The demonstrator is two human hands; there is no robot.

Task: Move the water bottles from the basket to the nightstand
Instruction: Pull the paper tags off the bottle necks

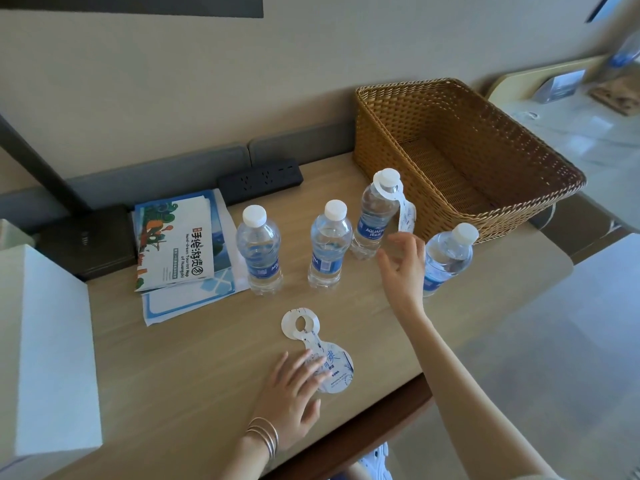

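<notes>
Several clear water bottles with white caps stand upright on the wooden nightstand (194,368): one (259,251) beside the leaflets, one (328,245) in the middle, one (375,216) with a paper tag round its neck, one (446,259) at the right. The wicker basket (502,147) behind them holds nothing I can see. My right hand (403,263) hovers between the tagged bottle and the rightmost bottle, fingers spread, holding nothing. My left hand (291,396) rests flat on a loose paper tag (317,348) lying on the nightstand.
Tourist leaflets (180,244) lie at the left, behind them a black power strip (259,180) and a dark box (90,240). A white box (45,355) stands at the left edge. The nightstand's front edge runs just past my left wrist.
</notes>
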